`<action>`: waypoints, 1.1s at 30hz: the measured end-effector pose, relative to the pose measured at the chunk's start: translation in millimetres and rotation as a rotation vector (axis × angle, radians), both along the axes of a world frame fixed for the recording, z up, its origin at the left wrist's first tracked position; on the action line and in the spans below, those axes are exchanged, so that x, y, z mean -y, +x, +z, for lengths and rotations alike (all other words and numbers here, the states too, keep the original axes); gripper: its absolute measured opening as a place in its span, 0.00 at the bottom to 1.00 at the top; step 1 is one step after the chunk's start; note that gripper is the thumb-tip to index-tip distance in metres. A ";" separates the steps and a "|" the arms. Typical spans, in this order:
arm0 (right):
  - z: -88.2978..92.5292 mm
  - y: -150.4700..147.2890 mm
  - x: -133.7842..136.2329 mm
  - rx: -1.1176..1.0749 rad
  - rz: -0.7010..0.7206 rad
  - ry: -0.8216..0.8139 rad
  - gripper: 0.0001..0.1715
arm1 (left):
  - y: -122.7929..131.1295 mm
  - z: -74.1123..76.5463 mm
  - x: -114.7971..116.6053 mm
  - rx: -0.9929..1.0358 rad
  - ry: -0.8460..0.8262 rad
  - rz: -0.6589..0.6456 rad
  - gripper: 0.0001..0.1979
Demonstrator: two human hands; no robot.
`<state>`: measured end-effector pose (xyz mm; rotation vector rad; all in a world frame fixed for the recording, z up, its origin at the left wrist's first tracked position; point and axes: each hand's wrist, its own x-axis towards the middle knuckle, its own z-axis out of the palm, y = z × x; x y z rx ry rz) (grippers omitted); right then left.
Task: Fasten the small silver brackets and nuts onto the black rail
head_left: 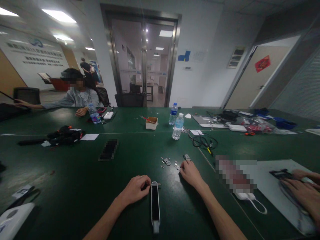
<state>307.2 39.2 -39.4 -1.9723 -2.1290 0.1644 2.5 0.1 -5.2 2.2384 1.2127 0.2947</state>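
Note:
My left hand point(135, 190) is closed, thumb and forefinger bent together at the far end of a long, narrow white frame point(159, 206) with a dark middle. A thin metal rod point(158, 184) crosses that end of the frame; its left end meets my fingertips, and what they pinch is hidden. My right hand point(190, 172) lies on the table with its fingers curled down, their tips out of sight. Just beyond its knuckles sits a small metal bracket point(186, 156). To its left are a second metal bracket point(167, 162) and several small nuts or washers point(175, 164).
Two water bottles point(178, 127) stand ahead, with a small box point(151, 124) to their left. A black cable point(203, 141) lies right of them. A co-worker's hands point(300, 190) are over a pale board point(270, 186) at right. Another person point(80, 96) sits across the green table point(135, 150).

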 end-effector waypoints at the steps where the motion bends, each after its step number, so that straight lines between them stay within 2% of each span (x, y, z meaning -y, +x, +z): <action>1: 0.5 -0.3 0.3 0.001 -0.002 -0.003 0.08 | -0.1 -0.7 -0.3 0.003 0.003 -0.001 0.06; 10: 6.6 -7.5 2.8 -0.038 0.091 0.035 0.15 | -1.1 -1.6 -0.6 0.010 -0.001 -0.009 0.06; 16: 9.7 -8.6 4.0 -0.035 0.066 0.021 0.13 | -0.7 -0.1 0.0 0.002 -0.009 -0.004 0.06; 20: 10.2 -9.7 4.3 -0.070 0.063 0.114 0.11 | -1.4 -0.2 0.1 0.001 -0.007 -0.002 0.06; 24: 17.8 -19.3 11.2 -0.210 0.212 0.181 0.08 | -1.2 -0.2 0.4 -0.005 -0.003 -0.002 0.06; 28: 22.8 -41.0 24.5 -0.329 0.414 0.121 0.06 | 0.2 0.3 0.1 -0.006 0.008 -0.005 0.05; 33: 20.5 -65.1 35.8 -0.375 0.548 0.036 0.04 | 2.3 3.4 0.2 -0.008 0.033 -0.007 0.05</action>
